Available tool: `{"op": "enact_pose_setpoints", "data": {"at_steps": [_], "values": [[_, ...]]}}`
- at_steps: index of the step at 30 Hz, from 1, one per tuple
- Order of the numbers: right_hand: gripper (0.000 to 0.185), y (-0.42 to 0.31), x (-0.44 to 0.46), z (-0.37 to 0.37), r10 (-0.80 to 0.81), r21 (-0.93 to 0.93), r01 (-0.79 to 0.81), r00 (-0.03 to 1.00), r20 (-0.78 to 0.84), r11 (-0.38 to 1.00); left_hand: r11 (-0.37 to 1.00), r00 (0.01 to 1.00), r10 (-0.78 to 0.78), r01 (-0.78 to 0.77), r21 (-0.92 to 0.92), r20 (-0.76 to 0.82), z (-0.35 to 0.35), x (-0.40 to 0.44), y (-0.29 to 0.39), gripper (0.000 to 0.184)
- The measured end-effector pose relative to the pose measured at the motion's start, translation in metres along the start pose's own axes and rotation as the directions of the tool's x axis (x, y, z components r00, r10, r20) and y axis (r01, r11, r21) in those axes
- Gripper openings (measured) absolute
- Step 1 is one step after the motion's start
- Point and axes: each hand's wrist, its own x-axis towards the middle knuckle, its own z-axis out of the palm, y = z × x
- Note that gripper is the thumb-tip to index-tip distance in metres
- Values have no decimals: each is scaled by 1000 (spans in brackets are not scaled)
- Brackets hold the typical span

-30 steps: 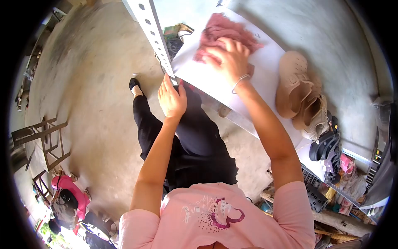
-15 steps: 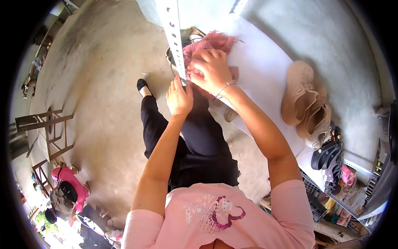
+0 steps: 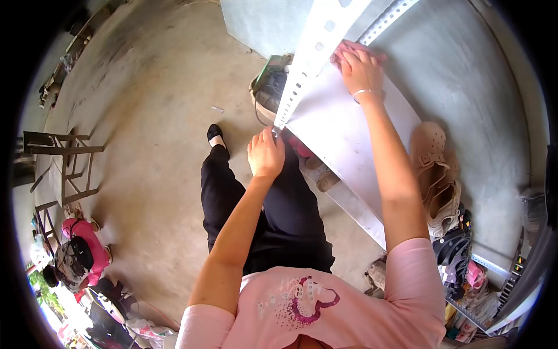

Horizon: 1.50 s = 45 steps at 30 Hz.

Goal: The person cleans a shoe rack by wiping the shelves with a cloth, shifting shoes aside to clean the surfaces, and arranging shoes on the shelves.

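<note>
My right hand (image 3: pixel 363 75), with a bracelet at the wrist, presses a bunched pink cloth (image 3: pixel 376 57) onto the far part of a white shelf board (image 3: pixel 343 128). Most of the cloth is hidden under the palm and fingers. Nearer to me, my left hand (image 3: pixel 266 154) has its fingers curled at the shelf's front corner, against the lower visible end of a white perforated metal post (image 3: pixel 305 67). Beige clogs (image 3: pixel 430 157) sit on the board to the right of my right forearm.
Behind the post stands a basket (image 3: pixel 270 93) with dark items. More shoes (image 3: pixel 328 181) lie on a lower level. Dark sandals (image 3: pixel 453 247) and bags crowd the right. At left are a wooden stool (image 3: pixel 67 154) and a person in pink (image 3: pixel 87 247), bent over.
My right hand has slid the pink cloth away and rightward along the board, from beside the post to the far side. My left hand stays at the post. The view has shifted.
</note>
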Motion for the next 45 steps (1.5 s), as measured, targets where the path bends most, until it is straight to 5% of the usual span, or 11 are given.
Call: {"op": "enact_pose_setpoints", "data": {"at_steps": [8, 10, 11, 14, 17, 20, 23, 28, 31, 38, 45], "values": [[24, 15, -72, -66, 146, -120, -141, 988, 39, 983, 998, 998, -44, 45, -44, 34, 4, 4, -2, 33], [24, 5, -69, -121, 330, -136, -315, 720, 611, 939, 997, 998, -47, 50, -61, 52, 5, 3, -1, 35], [24, 9, -73, -124, 334, -145, -313, 718, 610, 939, 997, 997, -49, 53, -64, 58, 5, 3, 0, 35], [14, 30, -73, -114, 46, 54, -50, 997, 64, 997, 997, 996, -56, 60, -56, 64, 8, 3, 6, 36], [11, 27, -33, -94, 249, 327, -177, 949, -195, 928, 996, 996, -75, 77, -42, 49, 2, 4, 14, 36], [13, 30, 4, -41, 91, 217, -12, 930, -355, 976, 996, 997, -73, 75, -53, 38, 0, 4, 15, 34], [15, 35, 25, 3, 146, 3, -148, 978, -148, 989, 996, 996, -74, 76, -46, 47, -6, 4, 18, 31], [16, 43, 41, 39, 202, 252, -134, 942, -267, 958, 996, 997, -72, 74, -49, 35, -8, 9, 15, 27], [16, 38, 46, 8, 94, 119, -87, 994, -55, 989, 994, 994, -94, 96, -43, 47, -8, 10, 15, 26], [15, 29, 23, -12, 60, 328, -112, 985, 163, 938, 994, 994, -106, 106, -23, 25, -12, 9, 20, 23], [16, -18, -54, -50, 14, 560, -105, 986, 164, 822, 995, 995, -97, 98, -34, 35, -5, 2, 10, 24]]}}
